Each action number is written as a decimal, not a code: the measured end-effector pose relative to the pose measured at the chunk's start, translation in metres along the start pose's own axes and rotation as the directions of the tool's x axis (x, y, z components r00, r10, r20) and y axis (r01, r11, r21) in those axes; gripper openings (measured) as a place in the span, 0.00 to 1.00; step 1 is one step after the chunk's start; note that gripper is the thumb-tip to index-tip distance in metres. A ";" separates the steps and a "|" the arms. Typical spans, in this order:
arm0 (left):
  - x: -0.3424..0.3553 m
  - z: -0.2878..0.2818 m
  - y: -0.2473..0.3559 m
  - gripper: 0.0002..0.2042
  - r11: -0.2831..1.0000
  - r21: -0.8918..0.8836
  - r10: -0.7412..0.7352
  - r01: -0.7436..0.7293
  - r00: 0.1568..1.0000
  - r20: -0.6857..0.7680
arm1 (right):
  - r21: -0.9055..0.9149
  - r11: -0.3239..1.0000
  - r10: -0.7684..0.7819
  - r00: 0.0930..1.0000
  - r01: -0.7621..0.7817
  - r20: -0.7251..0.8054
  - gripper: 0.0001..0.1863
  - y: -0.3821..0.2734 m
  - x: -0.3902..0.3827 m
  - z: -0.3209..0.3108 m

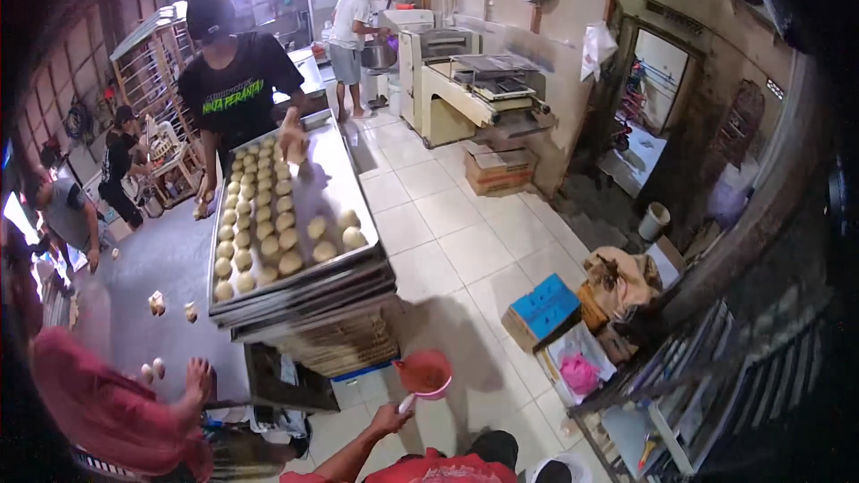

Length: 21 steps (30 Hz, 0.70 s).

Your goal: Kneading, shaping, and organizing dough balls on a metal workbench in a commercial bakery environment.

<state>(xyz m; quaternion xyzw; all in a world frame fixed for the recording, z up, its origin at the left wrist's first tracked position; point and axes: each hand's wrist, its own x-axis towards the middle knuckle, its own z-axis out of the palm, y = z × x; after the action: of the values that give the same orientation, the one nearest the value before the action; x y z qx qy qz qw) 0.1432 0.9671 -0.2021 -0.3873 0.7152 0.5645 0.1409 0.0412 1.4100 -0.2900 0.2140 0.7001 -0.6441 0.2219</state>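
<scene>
My right hand (pixel 389 417) holds a red plastic scoop (pixel 426 372) by its white handle, low over the tiled floor beside the table's corner. My left hand (pixel 198 382), on a red-sleeved arm, rests flat on the grey table top (pixel 152 250) and holds nothing. Two small dough pieces (pixel 152 369) lie just left of it, and two more (pixel 172 307) lie farther up. Beyond them a metal tray (pixel 353 192) carries rows of round dough balls (pixel 264 215). A person in a black shirt (pixel 234 85) reaches a hand (pixel 292 138) over the tray's far end.
The tray tops a stack of trays (pixel 313 300). A blue box (pixel 547 306), cardboard boxes (pixel 499 170) and a metal rack (pixel 698 394) stand on the right. A dough machine (pixel 474 80) and a person in white (pixel 351 36) are at the back. Other people sit at the left (pixel 67 215).
</scene>
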 end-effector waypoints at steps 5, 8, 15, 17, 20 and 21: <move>0.113 -0.001 0.138 0.16 0.970 -0.243 0.028 -0.021 0.999 0.026 | -0.178 0.984 0.006 0.998 0.006 0.063 0.16 -0.096 0.141 0.044; 0.200 -0.008 0.204 0.15 0.927 -0.376 0.012 -0.008 1.000 0.009 | -0.307 0.951 0.012 0.993 0.024 0.114 0.16 -0.176 0.231 0.069; 0.315 -0.079 0.348 0.13 0.925 -0.375 -0.035 -0.058 0.971 -0.236 | -0.563 0.820 0.015 0.978 0.106 0.207 0.16 -0.359 0.391 0.175; 0.339 -0.107 0.361 0.13 0.869 -0.493 -0.113 -0.035 0.957 -0.269 | -0.616 0.776 0.015 0.973 0.134 0.230 0.16 -0.392 0.419 0.218; 0.386 -0.158 0.382 0.12 0.797 -0.603 -0.186 -0.034 0.936 -0.298 | -0.679 0.712 0.007 0.965 0.179 0.261 0.16 -0.442 0.454 0.295; 0.406 -0.177 0.390 0.12 0.815 -0.579 -0.223 -0.007 0.919 -0.326 | -0.696 0.690 0.003 0.962 0.196 0.273 0.16 -0.461 0.466 0.324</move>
<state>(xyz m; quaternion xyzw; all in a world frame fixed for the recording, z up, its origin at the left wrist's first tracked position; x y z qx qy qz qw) -0.3614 0.6696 -0.1316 -0.5538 0.5035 0.6571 -0.0896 -0.5948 1.0568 -0.2145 -0.0107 0.8715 -0.3526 0.3406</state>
